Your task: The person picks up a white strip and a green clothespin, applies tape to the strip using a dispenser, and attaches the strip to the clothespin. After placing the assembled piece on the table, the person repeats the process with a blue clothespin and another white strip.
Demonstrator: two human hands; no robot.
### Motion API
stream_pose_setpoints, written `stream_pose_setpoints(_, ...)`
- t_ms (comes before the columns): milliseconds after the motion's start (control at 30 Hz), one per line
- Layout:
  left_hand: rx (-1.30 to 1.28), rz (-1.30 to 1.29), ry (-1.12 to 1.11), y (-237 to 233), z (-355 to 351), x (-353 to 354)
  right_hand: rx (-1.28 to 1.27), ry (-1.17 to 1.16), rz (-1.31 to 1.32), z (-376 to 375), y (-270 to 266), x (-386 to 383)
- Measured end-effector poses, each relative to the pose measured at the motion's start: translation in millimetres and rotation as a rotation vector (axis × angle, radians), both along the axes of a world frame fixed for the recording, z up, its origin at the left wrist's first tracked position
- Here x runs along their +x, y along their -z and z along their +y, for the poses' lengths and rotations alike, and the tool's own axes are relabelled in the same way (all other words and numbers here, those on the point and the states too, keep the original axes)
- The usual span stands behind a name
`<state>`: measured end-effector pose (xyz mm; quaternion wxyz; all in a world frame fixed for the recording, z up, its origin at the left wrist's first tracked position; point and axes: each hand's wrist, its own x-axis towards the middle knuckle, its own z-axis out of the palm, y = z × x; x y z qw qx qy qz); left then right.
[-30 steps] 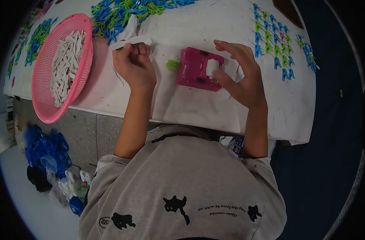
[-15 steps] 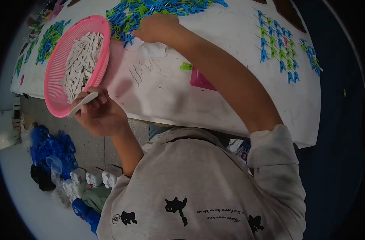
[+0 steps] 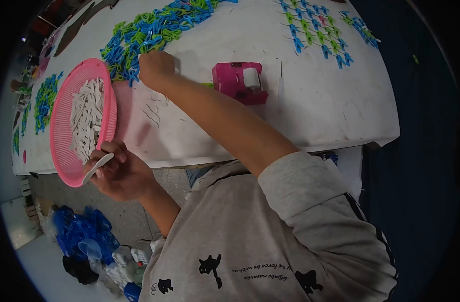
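Observation:
My left hand [image 3: 120,173] is closed on a thin, pale strip [image 3: 98,168] beside the lower rim of a pink basket [image 3: 110,113], which is tilted and holds many similar white strips [image 3: 87,116]. Further up, my right hand [image 3: 157,71] has its fingers curled together at the lower right edge of a heap of blue and green clips [image 3: 154,30]. Its fingertips are hidden, so anything in them cannot be made out.
Right of my forearm are a pink tape dispenser [image 3: 238,83] and a white-handled pointed tool [image 3: 281,90]. Clips lie in rows [image 3: 315,27] at the upper right. Smaller clip piles [image 3: 47,100] are left of the basket. Blue bags [image 3: 86,231] lie below the table.
The view has shifted, so the table sits differently. My right hand is a little nearer the heap, and its forearm now uncovers the dispenser and pointed tool. My left hand still holds the strip.

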<state>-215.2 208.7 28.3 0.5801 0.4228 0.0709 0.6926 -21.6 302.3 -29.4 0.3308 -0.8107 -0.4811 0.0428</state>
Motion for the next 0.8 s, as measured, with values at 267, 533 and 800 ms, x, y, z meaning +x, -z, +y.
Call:
stream_pose_setpoints(267,-0.001,-0.056,0.08,-17.2,-5.0,17.4,-0.003,0.007,0.124,-6.1,-28.1,-17.4)
stream_pose_setpoints(533,-0.182,-0.001,0.3,-22.1,-14.3,71.2,0.459,-0.168,0.529,-155.1,-127.4,55.0)
stream_pose_setpoints(800,-0.391,-0.329,1.114,-5.9,-41.7,123.6,0.539,0.157,0.466,-293.9,-145.1,88.7)
